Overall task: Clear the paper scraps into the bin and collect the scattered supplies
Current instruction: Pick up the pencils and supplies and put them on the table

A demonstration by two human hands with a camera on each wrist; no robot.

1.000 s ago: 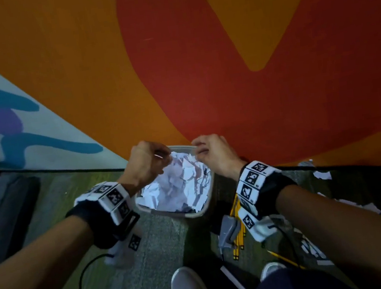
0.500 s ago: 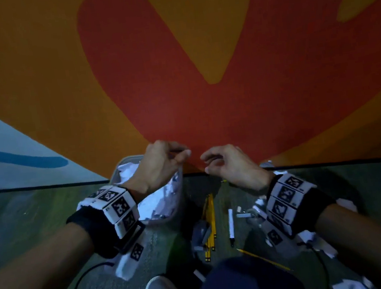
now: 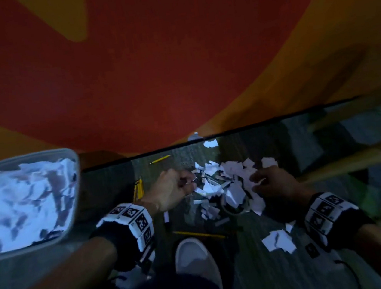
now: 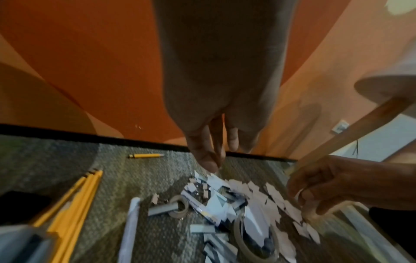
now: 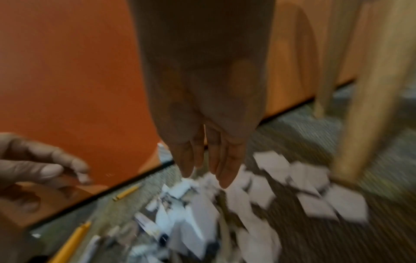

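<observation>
Both hands empty, fingers loose: left hand [image 3: 171, 190] and right hand [image 3: 274, 185] flank the white torn-paper scraps [image 3: 232, 182] on grey carpet [image 3: 182, 160]; best to rake inward, leaving the beige tape ring [image 4: 249, 238] behind

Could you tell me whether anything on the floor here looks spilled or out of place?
Yes. Torn paper scraps lie strewn over the carpet between both hands, covering a tape roll. Loose pencils lie beside them, and one pencil lies apart by the wall. The bin at left already holds paper.
</observation>
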